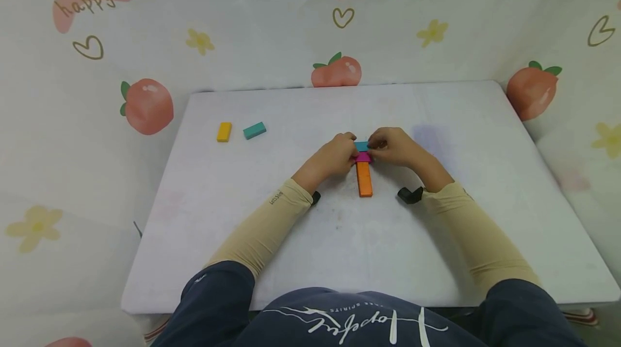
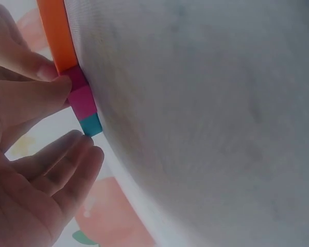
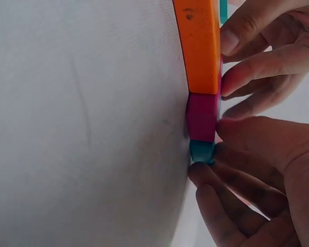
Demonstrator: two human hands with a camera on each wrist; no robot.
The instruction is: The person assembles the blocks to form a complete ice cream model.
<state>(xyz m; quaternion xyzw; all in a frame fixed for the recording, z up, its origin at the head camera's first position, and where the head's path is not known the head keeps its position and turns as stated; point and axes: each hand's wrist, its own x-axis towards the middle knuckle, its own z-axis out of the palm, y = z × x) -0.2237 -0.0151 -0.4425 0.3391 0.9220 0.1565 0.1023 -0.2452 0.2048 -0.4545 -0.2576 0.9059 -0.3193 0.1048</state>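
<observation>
A long orange block, a magenta block with slanted sides and a blue-teal block lie end to end in a line on the table. My left hand is at the left of the line, its thumb against the magenta block and its fingers curving toward the far end of the blue-teal block. From the other side, my right hand pinches the blue-teal block, fingertips at its far end and thumb near the magenta block. Fingers partly hide the joints.
A yellow block and a teal block lie apart at the back left of the white table. A patterned cloth hangs behind the table. Black wrist cameras sit under both forearms.
</observation>
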